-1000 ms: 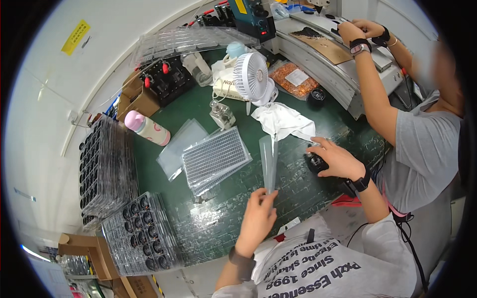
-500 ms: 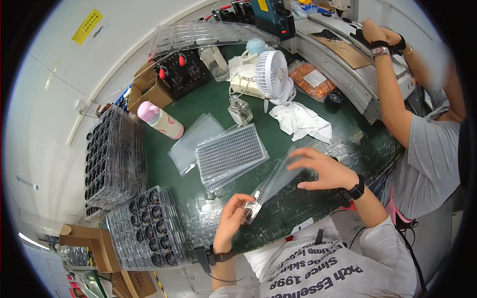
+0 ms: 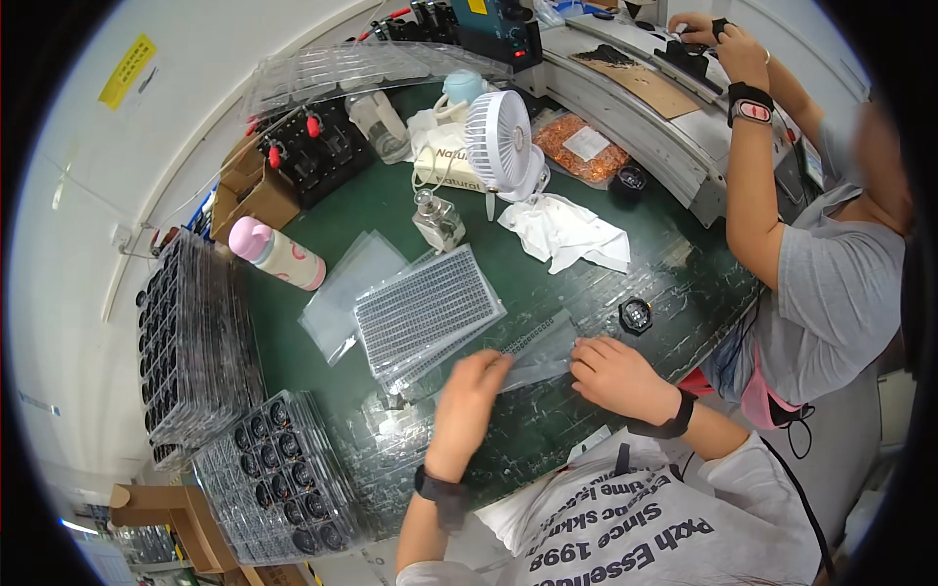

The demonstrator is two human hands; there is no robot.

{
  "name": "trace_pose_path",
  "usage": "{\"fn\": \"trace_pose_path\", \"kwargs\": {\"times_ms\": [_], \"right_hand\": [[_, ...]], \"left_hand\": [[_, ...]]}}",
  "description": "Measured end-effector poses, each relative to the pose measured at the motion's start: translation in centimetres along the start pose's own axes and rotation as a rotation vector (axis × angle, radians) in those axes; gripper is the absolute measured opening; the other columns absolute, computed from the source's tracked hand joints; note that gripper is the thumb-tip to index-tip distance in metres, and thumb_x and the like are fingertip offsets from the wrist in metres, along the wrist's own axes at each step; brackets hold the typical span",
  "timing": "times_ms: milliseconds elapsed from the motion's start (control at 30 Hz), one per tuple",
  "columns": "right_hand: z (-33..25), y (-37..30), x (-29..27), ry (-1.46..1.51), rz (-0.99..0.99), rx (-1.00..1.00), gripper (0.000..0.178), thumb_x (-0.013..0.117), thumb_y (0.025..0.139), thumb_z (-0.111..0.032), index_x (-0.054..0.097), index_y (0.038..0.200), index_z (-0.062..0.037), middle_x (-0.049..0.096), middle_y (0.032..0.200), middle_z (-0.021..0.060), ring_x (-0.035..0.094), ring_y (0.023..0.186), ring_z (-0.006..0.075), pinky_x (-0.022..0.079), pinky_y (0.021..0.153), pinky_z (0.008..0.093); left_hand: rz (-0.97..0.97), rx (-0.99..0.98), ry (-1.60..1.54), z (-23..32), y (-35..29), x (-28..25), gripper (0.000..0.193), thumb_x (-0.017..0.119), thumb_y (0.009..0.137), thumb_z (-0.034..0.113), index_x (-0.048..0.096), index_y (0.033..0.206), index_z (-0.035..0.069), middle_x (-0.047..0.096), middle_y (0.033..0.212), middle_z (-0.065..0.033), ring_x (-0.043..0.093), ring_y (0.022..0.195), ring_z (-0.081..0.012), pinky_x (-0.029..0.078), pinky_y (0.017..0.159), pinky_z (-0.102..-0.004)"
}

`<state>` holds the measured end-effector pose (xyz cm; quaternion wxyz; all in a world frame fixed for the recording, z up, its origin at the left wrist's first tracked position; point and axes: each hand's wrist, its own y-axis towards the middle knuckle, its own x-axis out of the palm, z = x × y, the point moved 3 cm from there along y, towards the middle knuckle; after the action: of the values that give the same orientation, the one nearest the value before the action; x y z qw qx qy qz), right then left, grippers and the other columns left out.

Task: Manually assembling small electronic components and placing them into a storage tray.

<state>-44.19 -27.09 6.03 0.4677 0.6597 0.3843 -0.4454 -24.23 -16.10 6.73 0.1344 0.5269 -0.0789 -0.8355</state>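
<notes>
A narrow clear plastic strip (image 3: 540, 371), with a row of small dark-ringed marks along its far part, lies low over the green table in front of me. My left hand (image 3: 467, 405) is at its left end, fingers curled together and slightly blurred; they seem to pinch the strip. At the opposite end, my right hand (image 3: 620, 376) has its bent fingers closed on the edge, the fingertips partly hidden. Just beyond my right hand sits a small black octagonal part (image 3: 635, 315). Farther left, sheets of small printed stickers (image 3: 430, 313) overlap plain clear sheets (image 3: 354, 283).
Stacked clear trays of black round parts (image 3: 278, 479) stand at left, beside a pink-capped bottle (image 3: 278, 254). Beyond the sheets are a glass bottle (image 3: 438, 223), white fan (image 3: 500, 146) and white cloth (image 3: 565, 232). A co-worker's arm (image 3: 752, 186) works at a machine at right.
My right hand has closed from spread fingers onto the strip's right end and lowered. My left hand has moved away from me and rightward. The strip now lies flatter, and the black part is uncovered.
</notes>
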Motion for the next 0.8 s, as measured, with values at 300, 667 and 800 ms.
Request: {"fn": "trace_pose_path", "kwargs": {"times_ms": [300, 667, 800], "right_hand": [[8.5, -1.7, -6.0, 0.193, -0.026, 0.366, 0.057, 0.077, 0.062, -0.012, 0.061, 0.117, -0.0112, 0.053, 0.124, 0.0106, 0.047, 0.119, 0.0314, 0.04, 0.1, 0.0404], [6.6, 4.9, -3.9, 0.343, -0.04, 0.054, 0.049, 0.079, 0.058, -0.014, 0.059, 0.102, -0.0026, 0.055, 0.119, 0.0102, 0.05, 0.116, 0.0298, 0.042, 0.099, 0.0381], [3.1, 9.3, -2.2, 0.359, 0.026, -0.165, 0.051, 0.077, 0.06, -0.011, 0.058, 0.106, -0.0007, 0.054, 0.12, 0.0111, 0.051, 0.116, 0.0297, 0.047, 0.095, 0.0371]], "left_hand": [[-0.085, 0.013, 0.03, 2.5, 1.8, 3.0, 0.038, 0.059, 0.076, -0.001, 0.06, 0.113, 0.004, 0.058, 0.105, -0.0078, 0.056, 0.096, -0.0272, 0.051, 0.08, -0.0365], [-0.071, -0.033, -0.354, -0.3, 2.6, 4.2, 0.05, 0.063, 0.081, 0.004, 0.048, 0.128, 0.005, 0.062, 0.099, -0.008, 0.058, 0.081, -0.0208, 0.049, 0.072, -0.0326], [-0.079, -0.343, -0.644, -0.7, 2.9, 3.5, 0.055, 0.062, 0.089, 0.018, 0.033, 0.133, 0.004, 0.068, 0.09, -0.0095, 0.065, 0.071, -0.0225, 0.05, 0.064, -0.0295]]}}
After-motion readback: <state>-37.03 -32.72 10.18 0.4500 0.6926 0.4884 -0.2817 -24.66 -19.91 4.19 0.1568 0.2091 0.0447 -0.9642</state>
